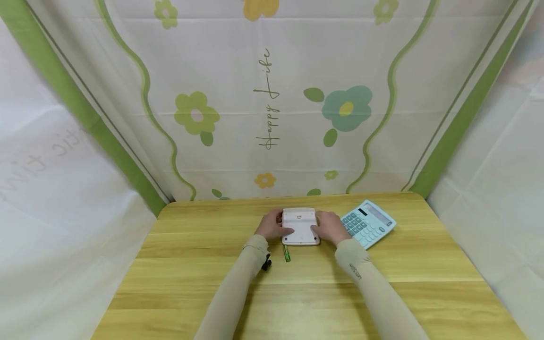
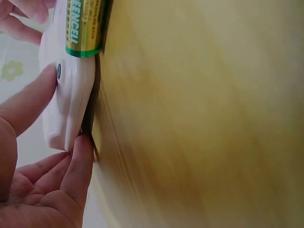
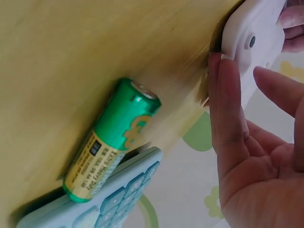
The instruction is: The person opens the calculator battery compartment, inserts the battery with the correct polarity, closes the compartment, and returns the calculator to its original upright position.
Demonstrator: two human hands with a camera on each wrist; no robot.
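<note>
A pale pink calculator (image 1: pixel 299 226) lies underside up, its small dark feet and a catch showing. At its left side my left hand (image 1: pixel 272 225) holds it, thumb (image 2: pixel 35 97) by a foot and fingertips (image 2: pixel 80 147) at the lower edge. My right hand (image 1: pixel 331 226) holds the opposite side, fingers (image 3: pixel 228 95) along the edge and thumb over the underside. A green battery (image 1: pixel 286 253) lies just in front, its gold label large in the left wrist view. Another green-and-gold battery (image 3: pixel 111 140) shows near my right hand in the right wrist view. The calculator's face is hidden.
A light blue calculator (image 1: pixel 369 223) lies keys up and slanted to the right, partly behind my right hand. The wooden table (image 1: pixel 191 278) meets a flowered curtain (image 1: pixel 229 156) at its back edge. White cloth (image 1: pixel 55 189) hangs on both sides. Something small and black (image 1: pixel 266 262) sits at my left wrist.
</note>
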